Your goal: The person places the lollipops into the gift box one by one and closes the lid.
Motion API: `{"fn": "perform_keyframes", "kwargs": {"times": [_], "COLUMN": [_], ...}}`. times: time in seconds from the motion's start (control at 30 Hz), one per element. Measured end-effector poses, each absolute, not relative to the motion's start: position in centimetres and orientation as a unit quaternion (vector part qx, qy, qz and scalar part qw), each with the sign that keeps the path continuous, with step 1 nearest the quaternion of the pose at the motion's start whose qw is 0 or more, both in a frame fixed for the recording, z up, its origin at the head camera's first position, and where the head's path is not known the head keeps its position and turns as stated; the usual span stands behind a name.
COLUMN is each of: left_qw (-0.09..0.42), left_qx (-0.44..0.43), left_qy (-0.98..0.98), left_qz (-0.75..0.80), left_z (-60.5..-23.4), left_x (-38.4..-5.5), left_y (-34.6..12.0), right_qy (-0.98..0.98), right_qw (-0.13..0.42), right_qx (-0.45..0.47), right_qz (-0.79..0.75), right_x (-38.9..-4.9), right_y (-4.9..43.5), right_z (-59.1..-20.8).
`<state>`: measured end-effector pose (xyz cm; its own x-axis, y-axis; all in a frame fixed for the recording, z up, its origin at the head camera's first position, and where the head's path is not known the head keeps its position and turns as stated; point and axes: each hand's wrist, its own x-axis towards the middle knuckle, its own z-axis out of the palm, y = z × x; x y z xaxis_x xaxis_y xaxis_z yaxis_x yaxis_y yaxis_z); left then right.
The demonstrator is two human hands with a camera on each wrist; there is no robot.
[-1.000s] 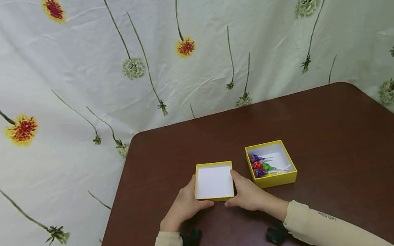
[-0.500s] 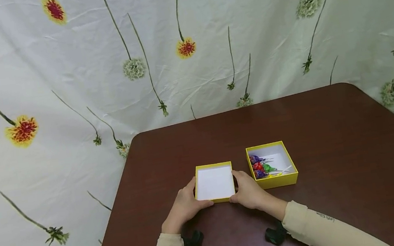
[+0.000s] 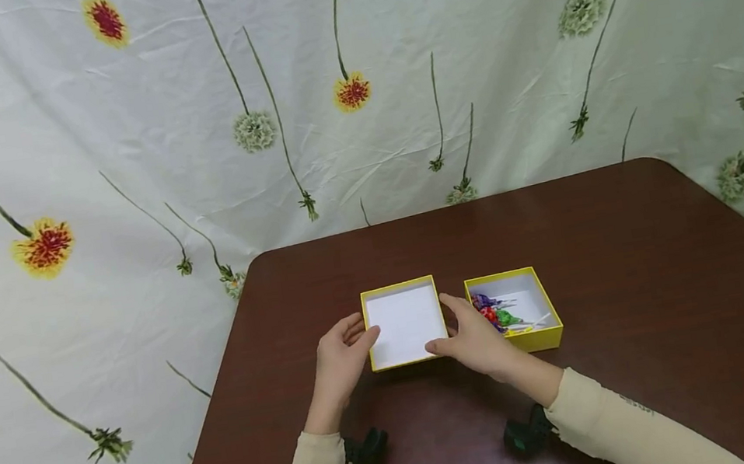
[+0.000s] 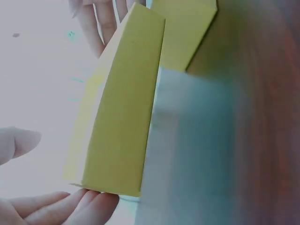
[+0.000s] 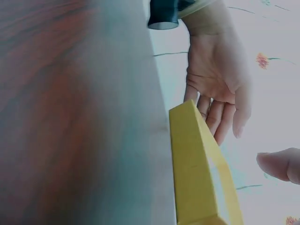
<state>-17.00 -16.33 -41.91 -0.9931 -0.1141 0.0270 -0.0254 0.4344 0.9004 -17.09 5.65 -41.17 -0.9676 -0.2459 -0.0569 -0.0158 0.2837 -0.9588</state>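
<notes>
A shallow yellow cardboard box (image 3: 404, 325) with a white inside is between my two hands, its open side up and slightly turned. My left hand (image 3: 342, 365) has its fingers against the left side, and my right hand (image 3: 474, 340) has its fingers along the right side. Both thumbs stand above the rim, off it in the wrist views. The left wrist view shows the box's yellow front wall (image 4: 123, 108) tilted. To the right, a second yellow box (image 3: 540, 340) holds several wrapped lollipops (image 3: 505, 316); my right hand covers part of its near left corner.
Dark brown table (image 3: 600, 249) with rounded far corners lies under everything. Behind it hangs a pale cloth (image 3: 500, 27) printed with flowers. Black wrist cameras (image 3: 370, 450) sit at both cuffs, low over the table.
The shallow box has moved up and away from me, looks larger and has turned slightly. Both hands moved with it, and their thumbs came off its front edge. The lollipop box stayed put.
</notes>
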Motion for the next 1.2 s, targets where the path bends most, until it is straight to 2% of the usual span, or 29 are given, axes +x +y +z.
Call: {"fn": "perform_keyframes", "kwargs": {"times": [0.23,0.5,0.7,0.8,0.97,1.07,1.2], "left_qw": [0.033,0.038,0.092,0.121,0.129,0.106,0.056], "left_qx": [0.021,-0.03,-0.005,0.002,-0.012,-0.032,-0.082], "left_qy": [-0.864,-0.826,-0.733,-0.681,-0.678,-0.687,-0.707], "left_qz": [-0.502,-0.561,-0.674,-0.723,-0.723,-0.718,-0.7], "left_z": [-39.6,-37.5,-36.9,-37.3,-37.8,-38.2,-39.4], "left_x": [-18.1,-18.8,-19.1,-19.2,-18.9,-18.5,-18.1], "left_y": [-14.9,-12.5,-10.0,-8.5,-6.1,-5.3,-4.8], "right_qy": [0.764,0.766,0.748,0.744,0.772,0.781,0.792], "right_qw": [0.13,0.14,0.14,0.118,0.033,0.003,0.004], "right_qx": [-0.061,-0.099,-0.086,-0.067,-0.017,-0.019,-0.067], "right_qz": [-0.629,-0.62,-0.643,-0.655,-0.635,-0.625,-0.607], "right_x": [-17.9,-18.4,-18.4,-18.3,-18.0,-17.8,-17.3], "right_y": [7.2,10.4,13.1,14.0,15.1,16.0,17.9], "right_z": [-39.0,-36.3,-34.7,-34.5,-34.8,-35.3,-36.1]}}
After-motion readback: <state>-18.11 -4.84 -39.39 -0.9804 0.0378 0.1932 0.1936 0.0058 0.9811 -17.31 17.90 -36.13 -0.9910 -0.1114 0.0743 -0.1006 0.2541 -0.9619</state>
